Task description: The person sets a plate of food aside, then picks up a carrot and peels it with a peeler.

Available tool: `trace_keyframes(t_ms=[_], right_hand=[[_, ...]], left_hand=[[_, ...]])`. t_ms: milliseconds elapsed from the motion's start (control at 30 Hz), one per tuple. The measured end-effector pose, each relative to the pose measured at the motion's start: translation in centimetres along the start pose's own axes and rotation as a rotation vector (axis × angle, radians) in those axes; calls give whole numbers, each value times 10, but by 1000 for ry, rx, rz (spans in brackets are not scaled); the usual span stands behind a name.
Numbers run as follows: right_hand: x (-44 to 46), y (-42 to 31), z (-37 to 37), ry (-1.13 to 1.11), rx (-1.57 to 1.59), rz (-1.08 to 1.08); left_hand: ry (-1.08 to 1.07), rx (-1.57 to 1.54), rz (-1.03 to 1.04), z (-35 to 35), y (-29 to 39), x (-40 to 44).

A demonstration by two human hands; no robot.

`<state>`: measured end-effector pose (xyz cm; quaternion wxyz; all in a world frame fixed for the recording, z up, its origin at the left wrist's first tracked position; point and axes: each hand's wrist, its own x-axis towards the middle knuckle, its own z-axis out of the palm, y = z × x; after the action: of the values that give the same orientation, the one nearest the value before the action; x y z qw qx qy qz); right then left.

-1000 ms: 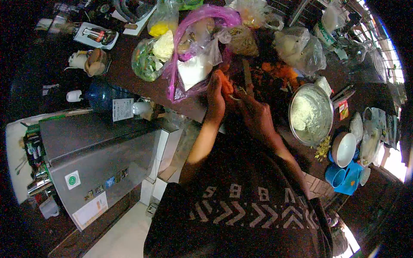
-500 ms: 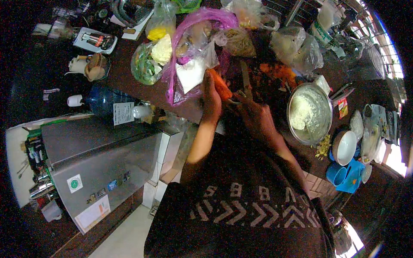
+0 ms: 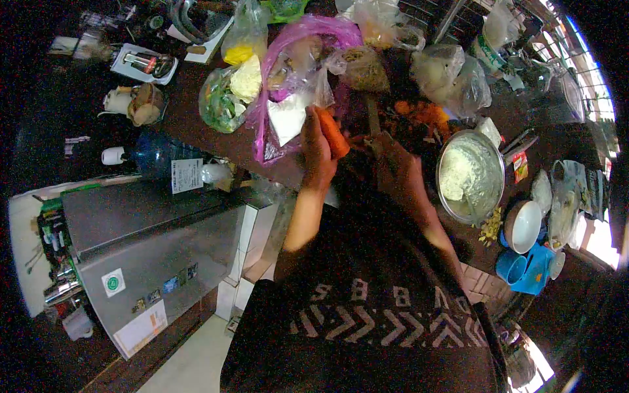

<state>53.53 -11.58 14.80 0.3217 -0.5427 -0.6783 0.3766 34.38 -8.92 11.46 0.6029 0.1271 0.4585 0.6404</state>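
One smooth orange carrot [image 3: 333, 133], curled left fingers [image 3: 314, 141]

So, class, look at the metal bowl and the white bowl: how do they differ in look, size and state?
The metal bowl is silvery, while the white bowl is white inside.
The metal bowl looks clearly larger than the white bowl.
The metal bowl holds a pale mixture; the white bowl shows its bare inside.
Both are round and open-topped.

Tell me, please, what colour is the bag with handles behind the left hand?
Pink-purple and see-through; the head view shows the bag best.
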Motion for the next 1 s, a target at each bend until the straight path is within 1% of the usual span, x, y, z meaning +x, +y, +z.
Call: trace_keyframes(t_ms=[67,100,133,200,233,300,333,400,433,500,533,600,633,700,733,800,833,867,900,933,1000], right_hand=[[0,-21,-9,-32,12,37],[0,-26,-10,-63,24,73],[-1,-19,-7,-64,24,75],[-4,-6,0,30,-6,-16],[-6,-5,1,28,-7,-15],[-9,-8,1,44,43,-45],[-7,-10,2,43,42,-46],[-2,-15,3,79,47,-139],[-2,-18,1,77,47,-142],[-2,-22,-4,52,38,-81],[-2,-22,-5,52,37,-82],[-2,-22,-8,-32,-36,2],[-2,-22,-10,-33,-36,1],[-3,-22,-12,-65,-148,30],[-4,-21,-10,-65,-149,30],[-7,-17,-6,124,-120,-182],[-8,-16,-7,125,-121,-181],[-9,-15,-10,113,-100,-105],[-11,-14,-12,102,-79,-29],[-11,-16,-13,105,-80,-28],[-12,-21,-16,110,-98,8]], left_hand=[[15,147,39,-5,-8,-2],[16,147,38,-11,-13,3],[-9,128,-11,-15,-19,12],[-32,108,-62,-24,-28,17],[-69,126,15,-27,-32,17],[-104,141,92,-30,-35,14],[-127,148,98,-30,-32,12],[-151,154,108,-28,-25,8],[-178,404,179,-27,-20,5],[-201,654,249,-21,-12,4],[-271,645,180,-15,-7,4],[-338,634,114,-12,-8,4],[-294,650,120,-12,-12,3],[-249,663,126,-12,-17,3],[-224,674,198,-11,-18,5],[-199,684,270,-14,-22,10],[-203,621,195,-19,-26,15],[-209,558,120,-23,-31,19],[-213,556,120,-19,-25,15],[-185,716,177,-14,-14,9],[-157,875,234,-10,-10,5]])
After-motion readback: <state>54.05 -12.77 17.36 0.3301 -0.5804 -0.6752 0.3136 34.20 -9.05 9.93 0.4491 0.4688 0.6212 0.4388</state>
